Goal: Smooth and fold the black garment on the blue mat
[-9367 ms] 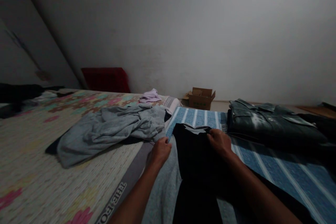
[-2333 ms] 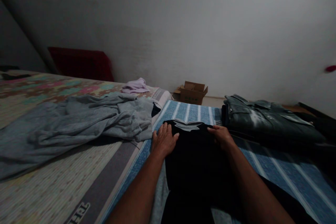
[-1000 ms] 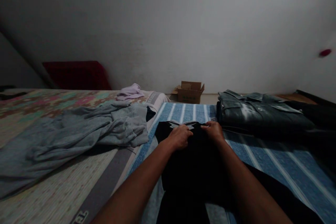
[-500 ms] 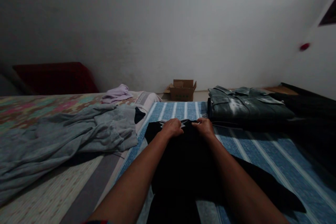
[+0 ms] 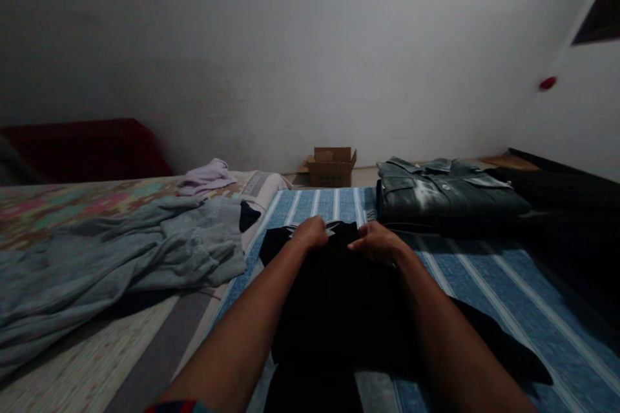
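Observation:
A black garment [image 5: 334, 297] lies flat on a blue striped cloth [image 5: 484, 277] in front of me. My left hand [image 5: 311, 233] grips its far edge near the pale collar patch. Close beside it, my right hand [image 5: 375, 242] pinches the same edge, fingers closed on the fabric. Both forearms stretch over the garment toward that edge. The light is dim and the garment's folds are hard to make out.
A crumpled grey garment [image 5: 121, 258] sprawls on the floral mattress [image 5: 58, 200] to the left. A folded dark denim jacket [image 5: 445, 190] rests at the far right with dark cloth [image 5: 562, 193] beyond it. A lilac cloth [image 5: 206, 175], a cardboard box [image 5: 330, 166] and a red cushion [image 5: 82, 148] lie by the wall.
My hands have drawn together at the garment's far edge and now grip it, where earlier they lay apart on its shoulders. My view has swung to the right.

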A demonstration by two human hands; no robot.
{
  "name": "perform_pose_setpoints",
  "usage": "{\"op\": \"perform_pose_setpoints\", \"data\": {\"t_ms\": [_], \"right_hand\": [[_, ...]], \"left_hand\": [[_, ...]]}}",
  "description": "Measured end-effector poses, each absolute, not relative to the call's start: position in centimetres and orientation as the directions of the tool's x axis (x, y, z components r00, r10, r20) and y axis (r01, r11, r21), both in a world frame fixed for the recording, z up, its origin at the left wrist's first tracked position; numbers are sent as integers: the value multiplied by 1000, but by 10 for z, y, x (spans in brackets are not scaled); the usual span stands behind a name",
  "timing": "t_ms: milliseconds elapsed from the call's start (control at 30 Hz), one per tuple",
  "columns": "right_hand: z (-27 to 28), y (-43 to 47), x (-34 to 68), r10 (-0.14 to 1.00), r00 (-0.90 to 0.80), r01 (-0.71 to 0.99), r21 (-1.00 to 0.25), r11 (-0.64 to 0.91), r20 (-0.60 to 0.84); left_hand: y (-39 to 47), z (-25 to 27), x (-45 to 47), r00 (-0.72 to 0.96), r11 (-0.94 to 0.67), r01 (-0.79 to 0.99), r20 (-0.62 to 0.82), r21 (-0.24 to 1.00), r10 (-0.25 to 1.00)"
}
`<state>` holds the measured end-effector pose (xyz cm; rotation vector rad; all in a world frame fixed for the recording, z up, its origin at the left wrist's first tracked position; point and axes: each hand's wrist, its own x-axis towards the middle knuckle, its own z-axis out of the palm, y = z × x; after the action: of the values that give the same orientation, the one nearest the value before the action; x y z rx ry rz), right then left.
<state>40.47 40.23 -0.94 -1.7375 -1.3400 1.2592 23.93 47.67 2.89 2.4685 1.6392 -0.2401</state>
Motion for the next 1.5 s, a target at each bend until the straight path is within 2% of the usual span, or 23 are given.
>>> {"op": "perform_pose_setpoints", "data": {"t_ms": [367,567,700,833,1000,1267,1500], "right_hand": [[-24,414,395,928,194,564,-738,-370,-317],[-13,410,398,941,273,690,-642,-335,-198],[8,405,384,957,288,762,-596,-253,-38],[14,404,359,981,180,777,-621,-100,67],[2,405,348,995,58,743,-669,12,83],[-11,408,347,998,11,671,-740,34,55],[-20,409,348,997,67,674,-739,-12,44]], "left_hand": [[479,31,238,366,-357,931,-240,79,899],[482,32,240,363,-358,931,-241,66,900],[483,33,241,375,-373,926,-235,55,897],[485,33,240,383,-384,922,-232,47,894],[489,29,237,380,-381,923,-231,42,896],[490,26,233,408,-407,912,-225,52,885],[489,26,236,462,-456,886,-221,83,859]]}}
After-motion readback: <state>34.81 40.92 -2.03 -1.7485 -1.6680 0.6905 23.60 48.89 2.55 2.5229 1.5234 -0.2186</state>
